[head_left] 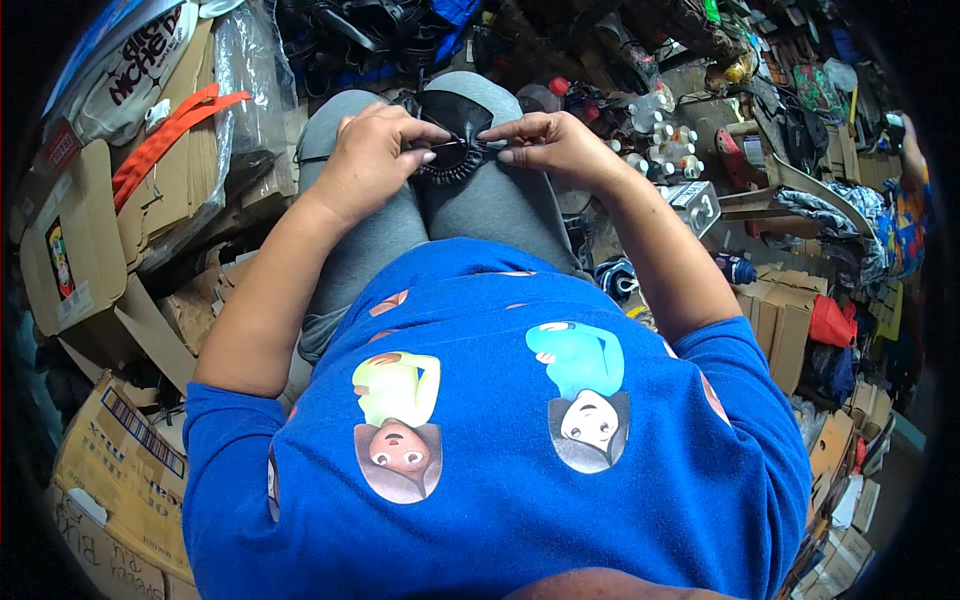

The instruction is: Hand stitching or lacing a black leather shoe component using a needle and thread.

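On my lap rests a black, leather-like piece (452, 115), which looks like a shoe upper; its curved near edge carries a row of small ridges or stitches. My left hand (375, 150) is at its left side, thumb and forefinger pinched close together. From the right, my right hand (560, 145) pinches at the piece's other side. Something thin and pale, maybe a thread or needle, shows by the right fingertips, too small to make out. Both forearms reach forward over the grey trousers (385, 225).
Black shoe-like items (370, 30) lie heaped beyond my knees. At left stand cardboard boxes (90, 240), clear plastic wrap (250, 90) and an orange strap (165, 145). Several small bottles (665, 145), a wooden frame (750, 205) and more cartons (785, 310) crowd the right.
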### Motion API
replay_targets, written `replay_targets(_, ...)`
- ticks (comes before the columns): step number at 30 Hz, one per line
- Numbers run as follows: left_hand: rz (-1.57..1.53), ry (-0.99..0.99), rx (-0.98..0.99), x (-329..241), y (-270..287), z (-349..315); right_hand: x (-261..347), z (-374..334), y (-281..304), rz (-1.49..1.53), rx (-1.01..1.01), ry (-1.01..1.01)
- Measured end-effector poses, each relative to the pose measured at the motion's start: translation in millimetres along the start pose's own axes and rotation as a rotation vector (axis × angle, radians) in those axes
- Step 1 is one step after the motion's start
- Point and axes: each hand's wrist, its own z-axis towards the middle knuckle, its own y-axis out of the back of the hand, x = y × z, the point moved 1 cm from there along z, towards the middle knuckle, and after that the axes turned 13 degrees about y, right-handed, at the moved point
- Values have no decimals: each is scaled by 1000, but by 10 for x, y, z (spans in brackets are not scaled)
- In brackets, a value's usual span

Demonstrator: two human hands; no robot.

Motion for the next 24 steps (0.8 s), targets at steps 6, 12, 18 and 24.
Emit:
replay_targets(6,-172,145,26,27,-134,84,-79,63,-68,256,-110,-16)
replay_targets(12,-266,275,139,116,-332,229,-56,105,-143,204,-163,35)
replay_targets(18,-292,245,223,-65,-256,277,-103,85,-179,224,-200,75)
replay_targets(24,-115,92,116,101,9,198,-76,-58,-15,256,-253,35)
